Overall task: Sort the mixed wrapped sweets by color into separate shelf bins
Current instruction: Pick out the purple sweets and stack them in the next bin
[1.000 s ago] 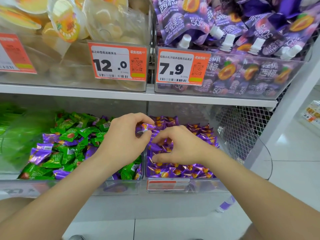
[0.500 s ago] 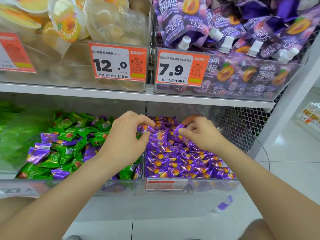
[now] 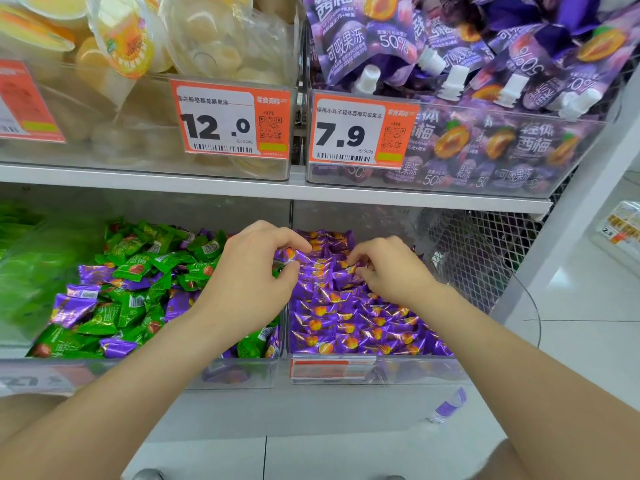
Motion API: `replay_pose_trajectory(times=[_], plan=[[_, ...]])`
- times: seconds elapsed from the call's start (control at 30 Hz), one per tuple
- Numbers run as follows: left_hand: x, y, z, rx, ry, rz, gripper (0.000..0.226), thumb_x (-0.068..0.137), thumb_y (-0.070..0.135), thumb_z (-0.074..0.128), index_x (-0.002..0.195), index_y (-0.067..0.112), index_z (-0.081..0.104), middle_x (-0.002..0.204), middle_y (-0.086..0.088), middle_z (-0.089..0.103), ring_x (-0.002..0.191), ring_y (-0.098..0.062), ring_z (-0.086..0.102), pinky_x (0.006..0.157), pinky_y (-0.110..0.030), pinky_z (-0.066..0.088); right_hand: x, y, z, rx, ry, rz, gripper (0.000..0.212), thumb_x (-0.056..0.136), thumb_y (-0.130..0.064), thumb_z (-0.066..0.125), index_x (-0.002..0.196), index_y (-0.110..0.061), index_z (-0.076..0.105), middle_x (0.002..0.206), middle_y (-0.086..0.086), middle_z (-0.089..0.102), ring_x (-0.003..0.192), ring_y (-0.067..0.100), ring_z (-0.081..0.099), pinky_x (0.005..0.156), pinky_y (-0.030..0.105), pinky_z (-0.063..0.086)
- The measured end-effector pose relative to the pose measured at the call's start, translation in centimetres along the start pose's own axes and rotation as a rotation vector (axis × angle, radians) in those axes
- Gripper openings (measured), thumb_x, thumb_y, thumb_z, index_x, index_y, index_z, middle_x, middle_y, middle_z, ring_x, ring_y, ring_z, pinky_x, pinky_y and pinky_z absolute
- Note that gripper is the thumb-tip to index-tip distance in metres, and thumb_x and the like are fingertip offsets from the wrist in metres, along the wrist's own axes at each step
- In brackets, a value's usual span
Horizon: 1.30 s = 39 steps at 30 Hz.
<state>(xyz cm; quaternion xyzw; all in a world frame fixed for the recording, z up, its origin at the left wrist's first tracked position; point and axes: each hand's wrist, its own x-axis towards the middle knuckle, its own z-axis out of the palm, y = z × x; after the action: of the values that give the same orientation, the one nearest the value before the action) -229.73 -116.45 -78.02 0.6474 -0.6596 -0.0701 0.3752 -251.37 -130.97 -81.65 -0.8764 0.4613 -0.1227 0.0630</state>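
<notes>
Colour-sorting in progress, purple from green.
Left hand (image 3: pixel 252 275) grip narrow, pinching purple sweet (image 3: pixel 286 254) over divider (image 3: pixel 287 327); right hand (image 3: pixel 394 271) curled in right bin (image 3: pixel 415 372), hold unclear. Risks falling into mixed left bin (image 3: pixel 138 374) if released early.

The mixed bin (image 3: pixel 156 374) and purple bin (image 3: pixel 415 372) are open in front above low clear walls. The white shelf (image 3: pixel 242 188) caps the gap overhead, a clear divider (image 3: pixel 290 216) parts the bins, and wire mesh (image 3: pixel 485 251) closes the right side.
</notes>
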Motion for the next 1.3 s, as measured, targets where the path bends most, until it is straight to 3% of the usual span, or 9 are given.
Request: replay_pose_trajectory(times=[0.2, 0.4, 0.5, 0.6, 0.8, 1.07, 1.13, 1.2, 1.3], plan=[[-0.1, 0.0, -0.1, -0.011, -0.009, 0.012, 0.028, 0.092, 0.018, 0.072, 0.110, 0.039, 0.075, 0.107, 0.018, 0.060, 0.098, 0.002, 0.055, 0.086, -0.015, 0.036, -0.2, 0.1, -0.1, 0.038, -0.027, 0.047, 0.018, 0.093, -0.017, 0.073, 0.109, -0.022, 0.080, 0.109, 0.001, 0.076, 0.090, 0.020, 0.065, 0.087, 0.034, 0.056], [-0.1, -0.2, -0.2, 0.001, -0.016, 0.018, 0.028, 0.093, 0.019, 0.072, 0.111, 0.040, 0.075, 0.107, 0.017, 0.060, 0.097, 0.003, 0.055, 0.084, -0.008, 0.034, -0.8, -1.1, -1.9, 0.158, 0.054, 0.051, 0.011, 0.085, -0.033, 0.074, 0.096, -0.030, 0.074, 0.077, -0.009, 0.072, 0.074, 0.007, 0.068, 0.082, 0.033, 0.060], [-0.1, 0.0, -0.3, 0.002, -0.011, 0.017, 0.028, 0.093, 0.019, 0.072, 0.112, 0.039, 0.075, 0.108, 0.017, 0.060, 0.100, 0.001, 0.055, 0.084, -0.008, 0.034, -1.9, -2.3, -2.3, 0.203, -0.182, 0.002, 0.021, 0.077, -0.045, 0.082, 0.091, -0.032, 0.074, 0.071, -0.012, 0.074, 0.069, -0.002, 0.068, 0.078, 0.023, 0.054], [-0.1, 0.1, -0.3, 0.006, -0.008, 0.020, 0.028, 0.093, 0.019, 0.073, 0.112, 0.038, 0.075, 0.108, 0.016, 0.061, 0.101, 0.000, 0.056, 0.087, -0.015, 0.036, -2.1, -2.6, -1.8, 0.173, -0.263, -0.066, 0.016, 0.081, -0.029, 0.087, 0.095, -0.027, 0.079, 0.073, -0.011, 0.073, 0.071, -0.001, 0.069, 0.078, 0.022, 0.055], [-0.1, 0.1, -0.7, 0.009, -0.010, 0.008, 0.036, 0.088, 0.017, 0.073, 0.116, 0.040, 0.075, 0.112, 0.018, 0.059, 0.101, 0.003, 0.055, 0.084, 0.003, 0.031, -1.7, -3.5, -0.5, 0.278, -0.221, -0.102, 0.011, 0.087, -0.013, 0.082, 0.091, -0.023, 0.082, 0.075, -0.006, 0.076, 0.070, 0.000, 0.072, 0.078, 0.024, 0.061], [0.1, 0.3, -1.1, -0.039, -0.011, -0.019, 0.030, 0.094, 0.034, 0.075, 0.123, 0.039, 0.070, 0.110, 0.022, 0.071, 0.102, 0.000, 0.065, 0.099, -0.033, 0.053, -1.7, -3.4, -0.6, 0.261, -0.201, -0.009, 0.021, 0.081, -0.032, 0.090, 0.089, -0.027, 0.072, 0.068, -0.010, 0.075, 0.072, -0.001, 0.068, 0.097, 0.030, 0.047], [0.2, 0.4, -1.1, -0.057, -0.021, -0.026, 0.021, 0.094, 0.039, 0.074, 0.115, 0.039, 0.073, 0.106, 0.021, 0.073, 0.098, 0.006, 0.065, 0.093, -0.028, 0.055, -1.7, -3.5, -1.5, 0.219, -0.133, 0.002, 0.021, 0.080, -0.037, 0.089, 0.087, -0.028, 0.072, 0.068, -0.011, 0.075, 0.072, -0.001, 0.069, 0.095, 0.032, 0.051], [0.2, 0.7, -1.1, -0.108, -0.042, -0.031, 0.016, 0.094, 0.037, 0.076, 0.109, 0.036, 0.076, 0.098, 0.020, 0.074, 0.072, 0.019, 0.059, 0.071, -0.005, 0.046, -2.1, -3.9, -3.1, 0.389, -0.049, 0.005, 0.009, 0.090, -0.034, 0.079, 0.091, -0.026, 0.077, 0.075, -0.006, 0.077, 0.074, 0.005, 0.074, 0.088, 0.037, 0.060], [0.3, 1.1, -1.1, -0.268, -0.065, -0.064, 0.015, 0.087, 0.034, 0.083, 0.101, 0.035, 0.078, 0.082, 0.016, 0.077, 0.069, 0.009, 0.067, 0.070, -0.014, 0.054, -3.5, -5.0, -5.4, 0.908, -0.081, -0.004, 0.020, 0.102, -0.026, 0.067, 0.117, -0.016, 0.076, 0.099, 0.007, 0.080, 0.092, 0.023, 0.077, 0.085, 0.040, 0.064]])
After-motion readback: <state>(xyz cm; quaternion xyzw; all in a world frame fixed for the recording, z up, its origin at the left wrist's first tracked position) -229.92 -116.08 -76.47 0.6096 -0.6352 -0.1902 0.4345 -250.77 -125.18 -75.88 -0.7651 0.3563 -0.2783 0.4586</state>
